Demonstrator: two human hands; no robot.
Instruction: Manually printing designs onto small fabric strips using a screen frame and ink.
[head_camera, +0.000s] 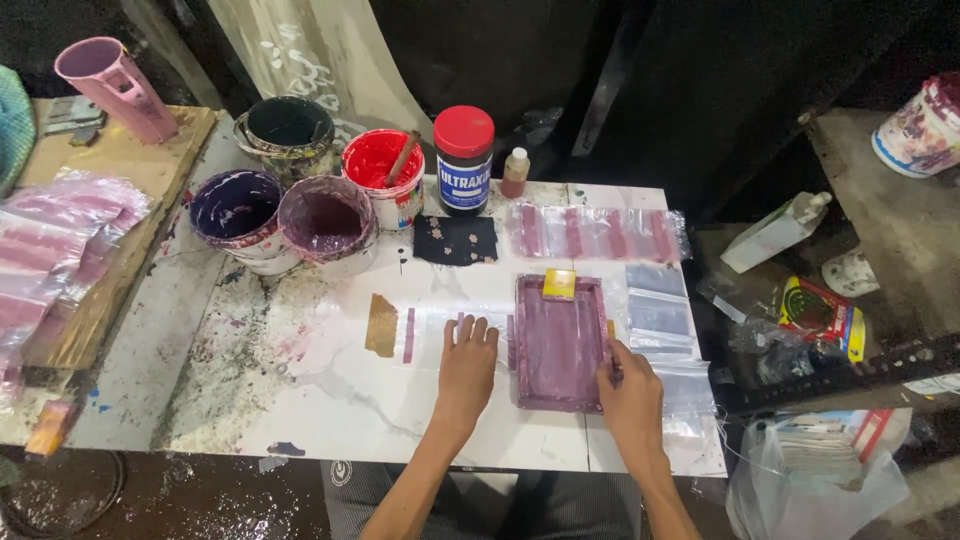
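A small purple-stained printing frame (558, 343) lies flat on the white table (330, 390), with a yellow squeegee (559, 284) resting at its far end. My right hand (630, 392) grips the frame's near right edge. My left hand (467, 358) lies flat, fingers apart, on a clear plastic bag (430, 335) just left of the frame. That bag bears a purple stripe (409, 335). A brown piece (381, 325) lies at the bag's left end.
Several paint buckets stand at the back: black (289, 125), red with a stick (382, 170), two purple (238, 210) (327, 218). A red-lidded jar (464, 158), small bottle (515, 172), dark cloth (456, 240), printed bags (597, 233), blank bags (660, 315), pink cup (105, 85).
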